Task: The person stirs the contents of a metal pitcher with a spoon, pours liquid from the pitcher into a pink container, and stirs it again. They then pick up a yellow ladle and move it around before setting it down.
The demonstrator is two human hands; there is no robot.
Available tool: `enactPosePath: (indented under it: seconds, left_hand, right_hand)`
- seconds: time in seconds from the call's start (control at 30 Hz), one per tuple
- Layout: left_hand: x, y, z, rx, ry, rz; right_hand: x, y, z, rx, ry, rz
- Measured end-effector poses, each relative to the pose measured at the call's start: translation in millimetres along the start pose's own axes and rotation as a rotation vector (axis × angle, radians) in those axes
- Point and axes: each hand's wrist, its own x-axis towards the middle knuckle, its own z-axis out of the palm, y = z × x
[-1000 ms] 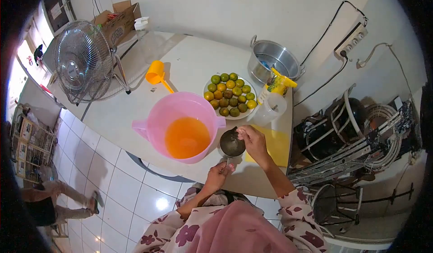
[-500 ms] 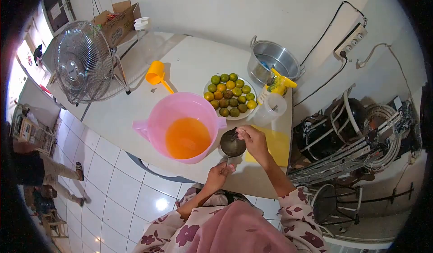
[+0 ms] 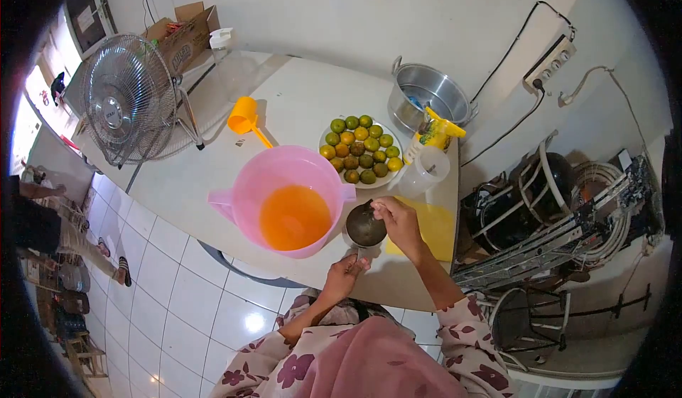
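A small metal cup (image 3: 366, 229) with a handle, holding dark, greyish contents, stands at the table's front edge. My left hand (image 3: 344, 277) is closed around its handle from the near side. Over the cup's right rim, my right hand (image 3: 399, 225) pinches a thin utensil that looks like a spoon; its lower end is hidden in the cup. Left of the cup is a large pink tub (image 3: 244, 185) with orange liquid (image 3: 295, 217) inside. A yellow mat or board (image 3: 435, 227) lies under my right forearm.
Behind the cup, green and orange citrus fruits (image 3: 360, 147) fill a white plate (image 3: 392, 179). A clear plastic jug (image 3: 424, 173), yellow packet (image 3: 436, 137), metal pot (image 3: 405, 107), yellow dipper (image 3: 243, 116) and fan (image 3: 124, 107) share the table (image 3: 298, 89). A person (image 3: 64, 231) stands far left.
My right hand has shifted only slightly at the cup's rim, and a pale streak in the cup no longer shows. My left hand stays put. The person at far left has moved.
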Motion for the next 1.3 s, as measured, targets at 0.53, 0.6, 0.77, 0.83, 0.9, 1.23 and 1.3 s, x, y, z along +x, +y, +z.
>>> enactPosePath:
  seconds: [0.53, 0.6, 0.77, 0.83, 0.9, 1.23, 1.3]
  left_hand:
    - [0, 3, 0, 0.001, -0.002, -0.002]
    - [0, 3, -1, 0.007, -0.008, -0.001]
    - [2, -9, 2, -0.024, -0.019, -0.014]
    - [0, -3, 0, 0.006, -0.013, -0.01]
    - [1, -3, -1, 0.034, -0.007, -0.006]
    - [3, -12, 1, 0.039, -0.013, -0.009]
    - [2, -9, 0, 0.013, -0.015, -0.025]
  right_hand:
    - [-1, -1, -4, -0.176, 0.03, -0.045]
    - [-2, 4, -5, -0.174, 0.002, -0.014]
    - [-5, 5, 1, 0.128, -0.116, 0.275]
    - [-3, 12, 7, 0.223, -0.076, 0.178]
    - [-2, 10, 6, 0.159, -0.036, 0.126]
    - [0, -7, -4, 0.048, -0.16, 0.259]
    - [0, 3, 4, 0.127, -0.129, 0.232]
